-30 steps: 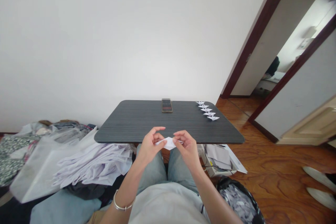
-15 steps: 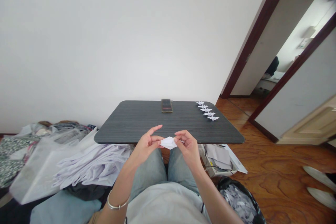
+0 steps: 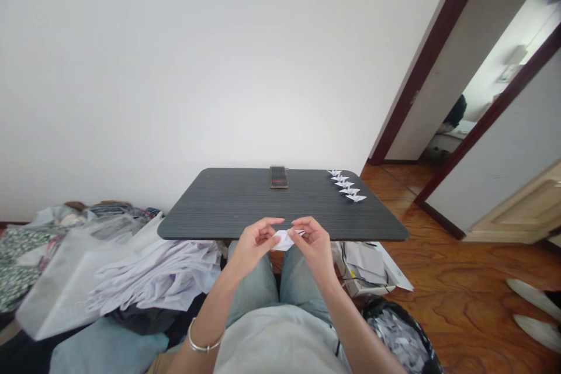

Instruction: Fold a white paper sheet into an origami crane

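A small folded piece of white paper (image 3: 284,239) is pinched between both hands, just in front of the near edge of a dark table (image 3: 228,204) and above my knees. My left hand (image 3: 253,243) grips its left end with thumb and fingers closed. My right hand (image 3: 314,243) pinches its right end the same way. A silver bracelet circles my left wrist. Several finished white paper folds (image 3: 346,184) stand in a row at the table's far right.
A phone (image 3: 279,176) lies at the table's far middle. White sheets and bags (image 3: 144,272) pile up at the left. A bin of paper scraps (image 3: 401,336) and a stack of papers (image 3: 366,266) sit at the right on the wooden floor. A doorway opens at the right.
My hands have drawn closer together, so less of the paper shows between them. My left fingers have curled in over the paper.
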Demonstrator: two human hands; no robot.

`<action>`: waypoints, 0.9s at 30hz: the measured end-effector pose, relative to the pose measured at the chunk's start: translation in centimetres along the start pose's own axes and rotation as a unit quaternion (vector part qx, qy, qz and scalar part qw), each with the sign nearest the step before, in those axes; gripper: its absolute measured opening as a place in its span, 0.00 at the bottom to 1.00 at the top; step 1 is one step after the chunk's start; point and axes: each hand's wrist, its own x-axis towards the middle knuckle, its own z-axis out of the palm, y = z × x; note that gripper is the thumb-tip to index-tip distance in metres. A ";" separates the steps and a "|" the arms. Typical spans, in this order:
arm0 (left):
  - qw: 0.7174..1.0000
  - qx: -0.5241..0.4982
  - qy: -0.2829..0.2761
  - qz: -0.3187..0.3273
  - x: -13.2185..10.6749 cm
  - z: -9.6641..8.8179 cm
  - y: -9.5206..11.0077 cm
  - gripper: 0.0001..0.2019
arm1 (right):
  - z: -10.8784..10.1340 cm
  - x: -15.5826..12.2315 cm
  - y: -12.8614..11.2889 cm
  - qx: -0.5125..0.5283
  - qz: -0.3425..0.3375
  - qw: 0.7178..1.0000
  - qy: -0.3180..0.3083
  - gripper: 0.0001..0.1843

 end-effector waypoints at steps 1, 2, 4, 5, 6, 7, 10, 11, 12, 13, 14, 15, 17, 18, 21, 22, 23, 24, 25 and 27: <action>1.000 0.009 0.004 0.003 0.0 0.1 -0.1 0.18 | 0.0 0.0 0.0 0.003 -0.001 1.000 0.003 0.09; 1.000 0.015 0.009 0.006 0.0 0.1 -0.2 0.17 | -0.1 0.0 -0.1 0.009 0.000 1.000 0.004 0.09; 1.000 0.018 0.021 0.013 0.0 0.1 -0.2 0.17 | -0.1 -0.1 -0.1 0.024 0.008 1.000 -0.007 0.10; 0.999 0.018 0.027 0.017 0.0 0.1 -0.2 0.17 | -0.2 -0.1 -0.1 0.030 0.013 0.999 -0.018 0.10; 0.999 0.017 0.034 0.021 0.0 0.1 -0.2 0.17 | -0.2 -0.2 -0.1 0.034 0.018 0.999 -0.031 0.11; 0.999 0.016 0.039 0.023 0.0 0.0 -0.2 0.17 | -0.2 -0.2 0.0 0.035 0.024 0.998 -0.044 0.13; 0.998 0.011 0.050 0.021 0.1 0.2 -0.2 0.16 | 0.0 -0.3 0.2 0.030 0.035 0.997 -0.063 0.15; 0.998 0.007 0.054 0.018 0.1 0.3 -0.2 0.16 | 0.0 -0.3 0.3 0.028 0.035 0.997 -0.063 0.15; 0.998 0.003 0.058 0.015 0.2 0.4 -0.2 0.16 | 0.1 -0.3 0.3 0.025 0.036 0.997 -0.066 0.15; 0.998 -0.001 0.062 0.012 0.2 0.6 -0.3 0.16 | 0.1 -0.3 0.3 0.022 0.036 0.997 -0.068 0.15; 0.998 -0.003 0.066 0.011 0.3 0.7 -0.3 0.16 | 0.1 -0.3 0.3 0.018 0.036 0.997 -0.073 0.15; 0.997 -0.003 0.070 0.011 0.3 0.8 -0.3 0.16 | 0.1 -0.3 0.4 0.013 0.036 0.996 -0.077 0.15; 0.997 0.006 0.078 0.014 0.3 1.0 -0.4 0.16 | 0.0 -0.4 0.3 0.006 0.035 0.996 -0.082 0.15; 0.996 0.012 0.083 0.016 0.3 1.1 -0.4 0.17 | 0.0 -0.4 0.3 0.003 0.033 0.996 -0.084 0.14; 0.995 0.023 0.097 0.020 0.2 1.3 -0.4 0.16 | 0.0 -0.4 0.2 -0.001 0.027 0.996 -0.086 0.13; 0.994 0.026 0.100 0.021 0.1 1.3 -0.4 0.16 | 0.0 -0.5 0.2 -0.001 0.026 0.996 -0.086 0.13; 0.994 0.027 0.103 0.021 0.2 1.3 -0.3 0.15 | 0.0 -0.5 0.2 -0.001 0.025 0.996 -0.085 0.13; 0.994 0.027 0.104 0.020 0.2 1.3 -0.3 0.15 | 0.0 -0.5 0.2 0.000 0.024 0.996 -0.084 0.13; 0.994 0.024 0.104 0.020 0.2 1.3 -0.3 0.15 | 0.1 -0.4 0.2 0.002 0.023 0.996 -0.083 0.13; 0.995 0.013 0.101 0.022 0.2 1.3 -0.3 0.15 | 0.1 -0.4 0.2 0.009 0.020 0.997 -0.077 0.13</action>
